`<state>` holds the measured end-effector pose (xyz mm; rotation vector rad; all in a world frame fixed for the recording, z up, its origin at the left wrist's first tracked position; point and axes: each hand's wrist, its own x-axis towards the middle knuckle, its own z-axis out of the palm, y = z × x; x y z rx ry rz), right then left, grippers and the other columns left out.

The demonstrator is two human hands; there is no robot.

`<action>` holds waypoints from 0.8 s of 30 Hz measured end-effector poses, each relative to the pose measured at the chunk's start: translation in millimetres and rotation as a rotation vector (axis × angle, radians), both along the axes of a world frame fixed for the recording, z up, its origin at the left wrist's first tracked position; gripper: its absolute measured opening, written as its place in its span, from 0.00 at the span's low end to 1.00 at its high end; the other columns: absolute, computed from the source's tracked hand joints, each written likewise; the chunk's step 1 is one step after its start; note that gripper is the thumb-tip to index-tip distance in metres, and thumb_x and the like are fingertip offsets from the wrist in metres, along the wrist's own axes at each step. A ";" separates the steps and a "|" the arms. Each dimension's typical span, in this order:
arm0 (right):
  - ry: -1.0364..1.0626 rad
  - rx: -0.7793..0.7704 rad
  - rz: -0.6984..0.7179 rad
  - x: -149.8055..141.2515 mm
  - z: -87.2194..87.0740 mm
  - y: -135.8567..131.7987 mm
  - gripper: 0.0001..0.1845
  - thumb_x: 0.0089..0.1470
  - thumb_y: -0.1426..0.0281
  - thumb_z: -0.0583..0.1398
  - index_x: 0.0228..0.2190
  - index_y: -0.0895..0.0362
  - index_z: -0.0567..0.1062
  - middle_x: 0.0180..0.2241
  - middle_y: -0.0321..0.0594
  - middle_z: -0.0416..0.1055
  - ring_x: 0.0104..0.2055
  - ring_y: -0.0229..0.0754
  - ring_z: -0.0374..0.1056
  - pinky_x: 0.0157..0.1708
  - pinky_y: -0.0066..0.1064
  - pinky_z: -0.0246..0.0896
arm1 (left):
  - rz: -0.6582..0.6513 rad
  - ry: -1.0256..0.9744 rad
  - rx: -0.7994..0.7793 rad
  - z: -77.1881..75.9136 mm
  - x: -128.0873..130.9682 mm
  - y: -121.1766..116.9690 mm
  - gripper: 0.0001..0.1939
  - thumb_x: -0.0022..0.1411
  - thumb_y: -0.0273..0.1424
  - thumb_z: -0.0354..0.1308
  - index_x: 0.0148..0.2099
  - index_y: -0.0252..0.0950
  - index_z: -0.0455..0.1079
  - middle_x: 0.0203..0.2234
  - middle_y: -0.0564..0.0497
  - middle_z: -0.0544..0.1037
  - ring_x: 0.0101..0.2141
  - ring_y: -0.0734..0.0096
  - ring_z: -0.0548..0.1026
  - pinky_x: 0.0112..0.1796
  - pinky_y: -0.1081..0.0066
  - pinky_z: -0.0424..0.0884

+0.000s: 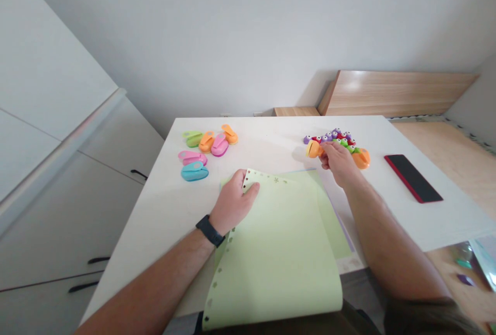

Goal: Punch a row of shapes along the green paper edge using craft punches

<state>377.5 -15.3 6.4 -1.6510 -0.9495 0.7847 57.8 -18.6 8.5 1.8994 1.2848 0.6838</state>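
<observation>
My left hand point(236, 198) pinches the upper left corner of a pale green sheet of paper point(287, 242). Small shapes are punched along the sheet's left and top edges, and its lower edge curls over the table front. More paper point(335, 221) lies flat beneath it. Over the right side of the table, my right hand point(336, 158) closes on an orange craft punch point(313, 149), held on its side with the slot facing left. Just behind that hand sit small purple, red and green pieces with googly eyes point(335, 135) and another orange craft punch point(361, 158).
Several craft punches in green, orange, pink and blue point(194, 171) stand at the table's left. A black tablet-like slab with a red edge point(413, 178) lies on the right. White cabinets point(50, 195) flank the left side; a wooden headboard point(399, 92) is behind right.
</observation>
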 end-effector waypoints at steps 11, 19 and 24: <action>0.233 0.031 0.125 -8.6 11.6 -7.2 0.12 0.55 0.60 0.58 0.25 0.55 0.68 0.18 0.32 0.56 0.19 0.33 0.49 0.16 0.26 0.46 | 0.006 -0.024 -0.036 4.8 1.3 -0.4 0.08 0.65 0.37 0.54 0.43 0.40 0.65 0.35 0.55 0.76 0.37 0.66 0.74 0.38 0.68 0.65; 0.315 0.050 0.143 -12.3 16.1 -9.2 0.10 0.53 0.63 0.58 0.25 0.55 0.67 0.19 0.31 0.54 0.20 0.33 0.49 0.17 0.27 0.45 | 0.006 -0.007 -0.028 4.6 1.3 -0.1 0.09 0.65 0.38 0.53 0.42 0.40 0.64 0.35 0.53 0.76 0.37 0.65 0.74 0.38 0.67 0.64; 0.270 0.017 0.176 -15.8 19.5 -10.4 0.11 0.53 0.61 0.57 0.25 0.53 0.66 0.19 0.32 0.54 0.20 0.34 0.49 0.17 0.28 0.47 | 0.001 -0.007 -0.022 5.6 1.2 -0.9 0.09 0.65 0.38 0.53 0.42 0.39 0.65 0.35 0.53 0.77 0.37 0.64 0.74 0.38 0.67 0.65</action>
